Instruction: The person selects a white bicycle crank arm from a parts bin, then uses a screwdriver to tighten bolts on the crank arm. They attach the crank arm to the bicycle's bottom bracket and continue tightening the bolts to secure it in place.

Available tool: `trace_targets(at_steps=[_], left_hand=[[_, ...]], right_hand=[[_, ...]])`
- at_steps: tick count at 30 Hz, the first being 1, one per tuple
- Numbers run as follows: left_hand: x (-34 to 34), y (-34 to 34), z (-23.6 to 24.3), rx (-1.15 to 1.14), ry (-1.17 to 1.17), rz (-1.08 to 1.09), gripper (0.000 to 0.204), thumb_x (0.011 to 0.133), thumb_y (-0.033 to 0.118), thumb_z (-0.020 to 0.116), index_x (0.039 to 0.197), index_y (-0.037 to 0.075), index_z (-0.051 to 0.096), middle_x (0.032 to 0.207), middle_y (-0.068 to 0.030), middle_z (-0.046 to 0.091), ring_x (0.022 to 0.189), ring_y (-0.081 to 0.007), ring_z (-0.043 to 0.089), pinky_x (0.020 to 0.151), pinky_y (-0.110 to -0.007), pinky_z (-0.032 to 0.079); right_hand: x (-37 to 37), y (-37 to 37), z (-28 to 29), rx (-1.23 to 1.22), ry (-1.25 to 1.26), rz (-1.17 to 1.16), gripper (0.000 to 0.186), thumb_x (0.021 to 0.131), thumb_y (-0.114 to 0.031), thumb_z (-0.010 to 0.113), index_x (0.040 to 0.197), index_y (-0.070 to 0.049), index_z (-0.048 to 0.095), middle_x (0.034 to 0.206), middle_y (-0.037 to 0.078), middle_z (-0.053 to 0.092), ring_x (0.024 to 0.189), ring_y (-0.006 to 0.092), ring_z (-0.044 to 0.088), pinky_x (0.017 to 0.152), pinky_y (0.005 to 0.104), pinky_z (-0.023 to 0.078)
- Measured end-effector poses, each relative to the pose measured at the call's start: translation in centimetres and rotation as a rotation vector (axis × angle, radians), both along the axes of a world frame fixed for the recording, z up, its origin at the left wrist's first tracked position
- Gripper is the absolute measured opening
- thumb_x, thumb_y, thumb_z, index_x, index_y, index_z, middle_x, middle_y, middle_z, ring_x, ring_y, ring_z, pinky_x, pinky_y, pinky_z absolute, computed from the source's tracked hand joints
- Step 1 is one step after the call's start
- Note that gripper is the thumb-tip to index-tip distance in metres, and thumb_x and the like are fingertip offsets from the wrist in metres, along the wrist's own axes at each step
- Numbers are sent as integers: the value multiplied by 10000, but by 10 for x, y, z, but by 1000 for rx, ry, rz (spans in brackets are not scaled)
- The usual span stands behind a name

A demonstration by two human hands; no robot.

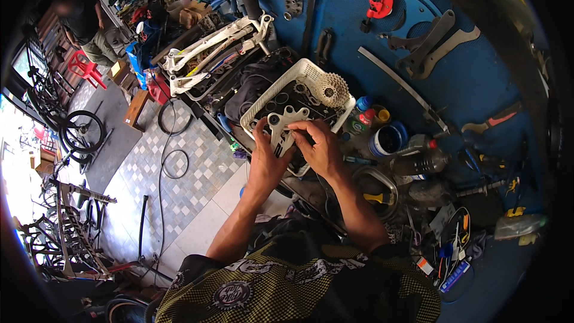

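A white bicycle suspension link [280, 134] with rounded lobes, dark markings and a dark round bearing is held between my hands. My left hand [266, 158] is closed around its left and near side. The thumb and fingers of my right hand [320, 146] are bent against its right side; whether they pinch something small there is hidden. Just beneath lies a white plastic basket [272, 97] containing metal rings and small parts. A cassette of gold-grey sprockets [333, 89] rests at the basket's far right corner.
A white bike frame part [209, 48] lies beyond the basket. Bottles [362, 119] and a blue-white tub [388, 139] stand to the right. Tools hang on the blue panel [347, 24]. At far left are a person [89, 21], a red chair [86, 69] and bikes.
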State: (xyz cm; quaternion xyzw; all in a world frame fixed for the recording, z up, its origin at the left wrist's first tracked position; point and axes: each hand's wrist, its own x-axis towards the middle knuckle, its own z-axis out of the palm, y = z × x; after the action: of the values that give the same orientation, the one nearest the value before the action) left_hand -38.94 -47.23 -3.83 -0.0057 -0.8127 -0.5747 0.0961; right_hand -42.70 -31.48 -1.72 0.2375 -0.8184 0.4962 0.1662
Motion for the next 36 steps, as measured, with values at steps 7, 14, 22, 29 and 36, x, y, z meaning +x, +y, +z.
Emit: trace_targets(at_steps=[7,14,22,29,36], left_hand=[[3,1,-2,-74,85,26,949,850,30,799,1576,34,188,1109,-279,668,977,-445,719,791,-478,581],[6,1,2,-25,43,55,936,838,-10,796,1571,46,216,1179,-311,665,1061,-435,715,849,-468,581],[8,4,2,-101,102,68,950,848,16,798,1585,49,200,1151,-280,678,1020,-419,725,818,-466,584],[5,3,-6,-67,64,92,950,836,48,818,1578,65,226,1046,-219,706,900,-356,750,730,-434,590],[-3,-16,-12,480,-177,-79,766,870,65,774,1482,13,316,1005,-139,711,704,-224,699,574,-321,544]], right_hand=[[0,-5,-6,187,145,-68,174,871,-55,769,1037,-82,726,963,62,724,939,293,628,858,408,515],[1,-8,-2,279,169,-104,137,848,-88,800,967,-79,733,951,53,721,941,291,614,861,395,508],[2,-13,2,264,176,-104,131,853,-100,797,961,-75,726,947,62,717,927,299,614,850,409,507],[13,3,2,1,-38,-48,174,890,-72,757,1032,-62,656,921,71,701,851,235,661,769,352,529],[30,78,-24,-676,-485,-1,147,1002,-99,729,1133,-58,677,892,-26,648,729,45,562,638,212,444]])
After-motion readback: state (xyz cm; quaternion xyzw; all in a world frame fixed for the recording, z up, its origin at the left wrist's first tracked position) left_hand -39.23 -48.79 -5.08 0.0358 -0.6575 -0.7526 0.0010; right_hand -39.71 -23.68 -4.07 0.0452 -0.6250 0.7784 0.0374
